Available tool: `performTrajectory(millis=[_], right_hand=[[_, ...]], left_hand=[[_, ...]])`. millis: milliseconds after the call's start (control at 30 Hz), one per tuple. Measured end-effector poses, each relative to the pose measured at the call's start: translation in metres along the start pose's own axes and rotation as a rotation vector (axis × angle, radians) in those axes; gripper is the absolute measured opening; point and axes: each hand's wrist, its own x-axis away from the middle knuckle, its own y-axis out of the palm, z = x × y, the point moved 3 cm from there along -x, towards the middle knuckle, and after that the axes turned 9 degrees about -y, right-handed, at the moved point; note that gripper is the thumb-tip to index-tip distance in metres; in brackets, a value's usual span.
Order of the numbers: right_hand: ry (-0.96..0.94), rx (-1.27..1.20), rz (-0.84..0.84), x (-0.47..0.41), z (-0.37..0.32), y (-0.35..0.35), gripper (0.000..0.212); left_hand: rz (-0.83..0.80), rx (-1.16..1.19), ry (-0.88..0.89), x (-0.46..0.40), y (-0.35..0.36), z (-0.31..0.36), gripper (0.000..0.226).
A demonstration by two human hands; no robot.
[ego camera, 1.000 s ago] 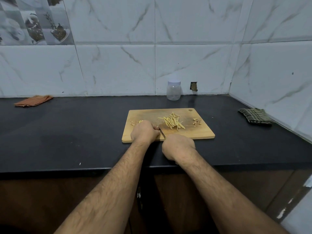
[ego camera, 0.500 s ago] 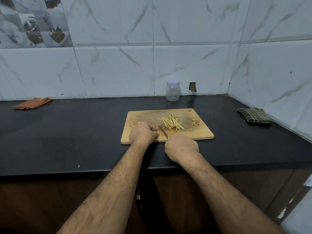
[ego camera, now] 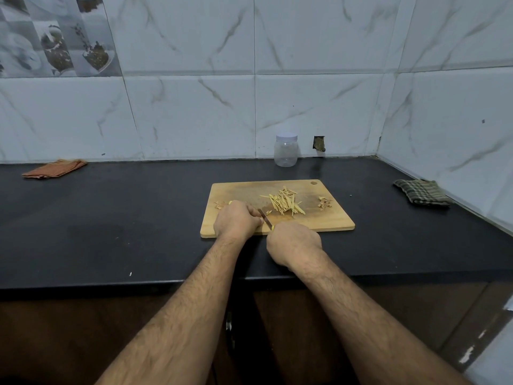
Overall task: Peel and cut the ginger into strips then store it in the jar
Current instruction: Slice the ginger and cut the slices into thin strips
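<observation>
A wooden cutting board (ego camera: 327, 220) lies on the black counter. A pile of pale yellow ginger strips (ego camera: 284, 204) sits near its middle. My left hand (ego camera: 236, 220) is curled on the board's front left, pressing down a piece of ginger that is mostly hidden under the fingers. My right hand (ego camera: 294, 241) grips a knife by its yellow handle; the blade (ego camera: 265, 217) angles up-left and meets the left fingertips. A clear plastic jar (ego camera: 286, 151) with a white lid on stands by the back wall, behind the board.
Ginger peel scraps lie on the board's right side (ego camera: 324, 203) and left side (ego camera: 219, 204). An orange cloth (ego camera: 54, 168) lies far left, a green checked cloth (ego camera: 422, 191) at the right near the side wall. The counter's front edge (ego camera: 111, 284) runs below my hands.
The knife blade has shifted slightly against the ginger under my left fingers, and my right hand rose a little then settled back. The strip pile and jar have not moved.
</observation>
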Motion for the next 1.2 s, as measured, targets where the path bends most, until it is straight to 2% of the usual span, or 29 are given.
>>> performTrajectory(millis=[300,433,567,733,867,1000,1100,1200], right_hand=[[-0.003,0.058,-0.061,-0.003,-0.006,-0.002,0.019],[-0.002,0.053,-0.070,-0.008,-0.009,-0.003,0.008],[0.016,0.035,-0.074,-0.010,-0.007,-0.002,0.018],[0.012,0.038,-0.076,-0.009,-0.006,-0.003,0.016],[-0.008,0.036,-0.096,-0.008,-0.007,-0.005,0.006],[0.001,0.036,-0.099,-0.009,-0.006,-0.005,0.010],[0.013,0.031,-0.105,-0.008,-0.007,-0.006,0.022],[0.011,0.025,-0.108,-0.006,-0.006,-0.008,0.020]], left_hand=[[-0.034,-0.007,-0.007,-0.005,0.001,-0.001,0.005],[-0.044,-0.012,-0.001,-0.007,0.001,0.000,0.002],[-0.059,-0.020,-0.007,-0.008,0.001,0.002,0.001],[-0.059,-0.014,-0.035,-0.010,-0.002,0.003,0.006],[-0.103,0.036,-0.069,-0.016,-0.004,0.006,0.012],[-0.163,0.047,-0.099,-0.020,-0.006,0.006,0.015],[-0.177,0.045,-0.095,-0.023,-0.004,0.005,0.013],[-0.166,0.029,-0.078,-0.023,-0.003,0.005,0.008]])
